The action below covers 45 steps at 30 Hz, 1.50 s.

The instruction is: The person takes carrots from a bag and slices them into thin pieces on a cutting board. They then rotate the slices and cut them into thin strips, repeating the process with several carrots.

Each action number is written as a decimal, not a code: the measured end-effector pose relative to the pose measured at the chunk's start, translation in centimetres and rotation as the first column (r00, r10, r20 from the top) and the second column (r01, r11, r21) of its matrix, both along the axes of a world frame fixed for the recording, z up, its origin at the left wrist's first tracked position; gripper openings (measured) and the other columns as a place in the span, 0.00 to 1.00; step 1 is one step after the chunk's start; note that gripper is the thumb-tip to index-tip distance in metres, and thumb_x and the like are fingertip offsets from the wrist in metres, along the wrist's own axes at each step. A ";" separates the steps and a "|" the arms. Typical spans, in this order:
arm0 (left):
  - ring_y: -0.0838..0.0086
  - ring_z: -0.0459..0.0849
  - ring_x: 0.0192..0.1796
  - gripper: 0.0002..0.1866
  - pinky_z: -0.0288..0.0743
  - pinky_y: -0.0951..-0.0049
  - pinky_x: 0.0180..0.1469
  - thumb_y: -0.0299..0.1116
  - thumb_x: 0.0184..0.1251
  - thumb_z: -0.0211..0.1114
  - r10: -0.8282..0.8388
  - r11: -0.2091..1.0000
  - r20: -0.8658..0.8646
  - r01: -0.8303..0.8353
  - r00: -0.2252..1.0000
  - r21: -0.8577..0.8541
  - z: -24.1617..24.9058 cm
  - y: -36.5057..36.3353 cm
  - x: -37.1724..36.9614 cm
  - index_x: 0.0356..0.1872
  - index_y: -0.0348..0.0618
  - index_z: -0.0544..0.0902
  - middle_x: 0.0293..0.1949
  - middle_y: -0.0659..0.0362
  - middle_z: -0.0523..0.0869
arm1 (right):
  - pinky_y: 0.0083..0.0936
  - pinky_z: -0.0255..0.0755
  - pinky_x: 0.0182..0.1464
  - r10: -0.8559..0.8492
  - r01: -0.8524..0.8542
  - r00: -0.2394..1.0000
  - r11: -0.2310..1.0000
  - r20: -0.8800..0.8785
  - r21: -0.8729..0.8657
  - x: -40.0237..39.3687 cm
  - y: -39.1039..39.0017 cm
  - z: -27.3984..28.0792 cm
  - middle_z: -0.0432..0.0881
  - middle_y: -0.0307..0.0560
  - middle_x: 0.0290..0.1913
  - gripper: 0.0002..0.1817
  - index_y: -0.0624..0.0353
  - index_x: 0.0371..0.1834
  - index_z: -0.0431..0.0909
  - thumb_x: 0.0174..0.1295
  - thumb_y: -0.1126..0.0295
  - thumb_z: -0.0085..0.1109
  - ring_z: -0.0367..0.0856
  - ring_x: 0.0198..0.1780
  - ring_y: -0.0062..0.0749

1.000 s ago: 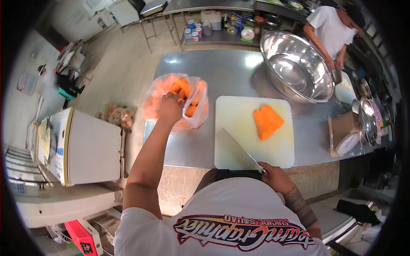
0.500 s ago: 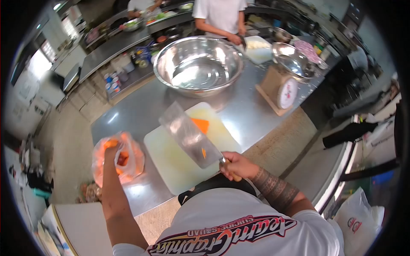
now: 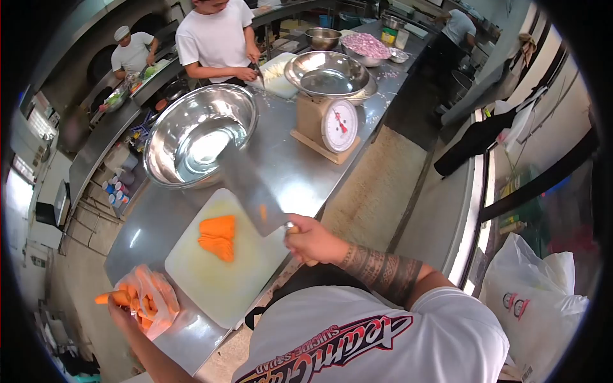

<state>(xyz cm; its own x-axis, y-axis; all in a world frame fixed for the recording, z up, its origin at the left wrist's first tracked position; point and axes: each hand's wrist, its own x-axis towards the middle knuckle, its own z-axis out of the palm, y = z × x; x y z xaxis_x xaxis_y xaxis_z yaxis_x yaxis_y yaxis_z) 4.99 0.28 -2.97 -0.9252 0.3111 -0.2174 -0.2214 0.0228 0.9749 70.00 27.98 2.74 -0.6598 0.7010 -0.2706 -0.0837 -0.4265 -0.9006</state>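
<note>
The fingers of the left hand (image 3: 121, 317) were closed around a carrot (image 3: 110, 297) at the mouth of the plastic bag (image 3: 168, 307). The bag sat just beside those fingers near the edge of the desk (image 3: 135, 235), its top open, presumably so that the carrots (image 3: 146, 305) inside were within easy reach.

The fingers of the right hand (image 3: 316, 241) were wrapped around the handle of the cleaver (image 3: 246, 185). Its broad blade pointed forward from them, raised over the far edge of the cutting board (image 3: 191, 271); that grip probably held the edge well away from the left fingers. A small orange scrap (image 3: 263, 212) clung to the blade.

The board lay between the two hands, which likely suited both. On it, ahead of the left fingers and well apart from them, the cut carrot pieces (image 3: 217, 237) rested in a close group, leaving the nearer part of the board bare.

Beyond the board, farther from both sets of fingers, stood the wide steel bowl (image 3: 161, 150), perhaps set there to leave elbow room. The scale (image 3: 312, 121) stood ahead of the right fingers, dial facing the person.
</note>
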 end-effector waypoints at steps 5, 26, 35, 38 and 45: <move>0.62 0.87 0.63 0.27 0.85 0.57 0.65 0.48 0.87 0.58 -0.142 0.974 0.044 0.132 0.989 0.182 4.9 1.5 11.0 0.72 0.35 0.74 0.64 0.50 0.84 | 0.26 0.74 0.25 0.174 -0.211 0.963 0.961 -0.205 -0.176 -2.7 2.4 -1.1 0.76 0.39 0.30 0.16 0.59 0.60 0.76 0.69 0.76 0.55 0.76 0.22 0.24; 0.60 0.89 0.53 0.36 0.87 0.60 0.57 0.31 0.73 0.75 -0.132 0.958 0.075 0.147 0.988 -0.245 -7.2 5.4 33.2 0.75 0.28 0.66 0.55 0.45 0.85 | 0.24 0.70 0.24 0.497 -0.491 0.867 0.862 0.024 -0.122 0.6 -2.8 -7.6 0.76 0.35 0.27 0.28 0.57 0.76 0.72 0.72 0.77 0.56 0.73 0.22 0.19; 0.57 0.90 0.56 0.36 0.88 0.56 0.59 0.31 0.75 0.73 -0.235 0.934 0.093 0.251 0.968 -0.253 -7.8 8.3 30.1 0.76 0.33 0.63 0.56 0.39 0.88 | 0.25 0.69 0.22 0.103 -0.106 0.994 0.987 -0.032 -0.120 -2.5 -2.4 -7.5 0.74 0.37 0.25 0.24 0.55 0.73 0.72 0.74 0.78 0.57 0.73 0.21 0.22; 0.59 0.90 0.53 0.34 0.87 0.61 0.55 0.34 0.73 0.76 -0.305 0.900 0.022 0.296 0.952 -0.319 -11.1 7.7 28.3 0.72 0.35 0.66 0.54 0.39 0.89 | 0.24 0.71 0.24 0.109 -0.104 0.993 0.992 0.053 -0.077 -2.9 -3.7 -5.2 0.73 0.37 0.25 0.26 0.56 0.74 0.71 0.73 0.78 0.57 0.72 0.21 0.22; 0.70 0.88 0.42 0.36 0.85 0.70 0.38 0.41 0.72 0.79 -0.422 0.803 0.020 0.384 0.907 -0.456 -10.3 6.5 29.1 0.72 0.37 0.70 0.43 0.54 0.85 | 0.22 0.75 0.28 0.309 -0.342 0.914 0.936 0.262 0.088 -5.9 -8.2 -5.8 0.80 0.37 0.32 0.32 0.55 0.81 0.69 0.72 0.77 0.56 0.78 0.26 0.17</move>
<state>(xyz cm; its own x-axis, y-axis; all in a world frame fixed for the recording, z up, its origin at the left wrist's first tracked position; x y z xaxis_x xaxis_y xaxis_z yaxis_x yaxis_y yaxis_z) 34.10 6.75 -13.27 -0.7577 0.5485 -0.3538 -0.0203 0.5220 0.8527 64.07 19.77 -3.05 -0.7838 0.4978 -0.3713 0.2656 -0.2718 -0.9250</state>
